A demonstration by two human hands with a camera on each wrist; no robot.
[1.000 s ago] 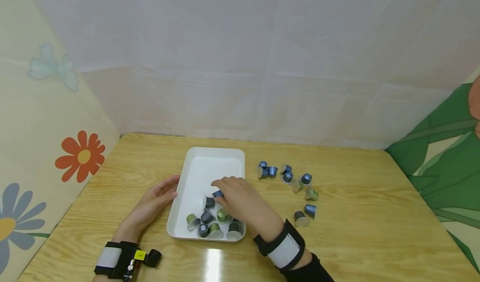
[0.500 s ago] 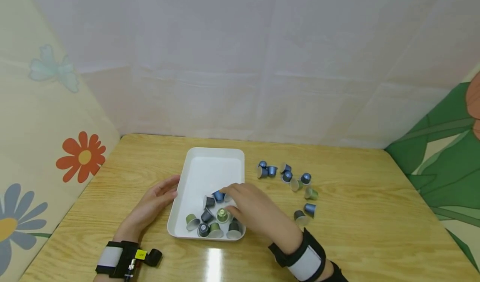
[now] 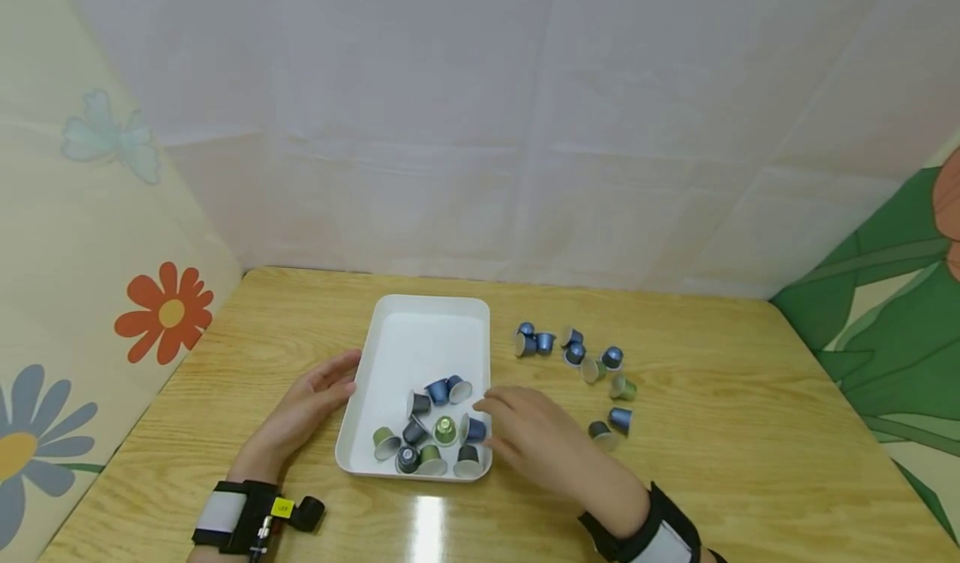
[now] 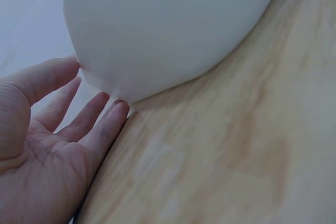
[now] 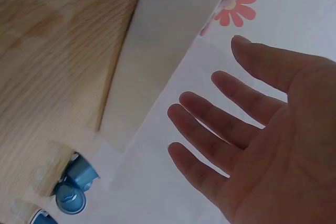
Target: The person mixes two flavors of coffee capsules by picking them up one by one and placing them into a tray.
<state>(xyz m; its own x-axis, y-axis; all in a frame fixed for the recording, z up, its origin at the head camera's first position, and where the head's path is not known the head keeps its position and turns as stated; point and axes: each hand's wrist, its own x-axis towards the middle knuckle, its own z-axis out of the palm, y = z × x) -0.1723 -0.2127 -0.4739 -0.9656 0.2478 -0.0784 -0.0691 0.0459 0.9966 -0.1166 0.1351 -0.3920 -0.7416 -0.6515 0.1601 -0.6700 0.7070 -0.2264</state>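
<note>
Clock positions are read about the centre of the white tray (image 3: 408, 338) in the head view, with 12 at its far edge; the tray rests on the wooden table (image 3: 750, 430). The left hand (image 3: 315, 392) is at 9 o'clock, its fingers extended and fingertips touching the tray's outer side wall. The right hand (image 3: 536, 430) is near 4 o'clock, just beside the opposite wall, fingers spread and relaxed, holding nothing; whether it contacts the rim cannot be told. The hands are well apart, with the tray between them. Ten capsules lie inside, from 3 to 7 o'clock: the blue capsule (image 3: 474, 430) at 4, the bright green capsule (image 3: 445, 430) at 5, the green-sided capsule (image 3: 386, 441) at 7. Loose capsules lie on the table between 2 and 4 o'clock, including a blue cluster (image 3: 526, 345) at 2 and a dark capsule (image 3: 599, 430) past 3. The left wrist strap (image 3: 222, 515) is at 8 o'clock. The white backdrop (image 3: 495, 122) stands at 12.
</note>
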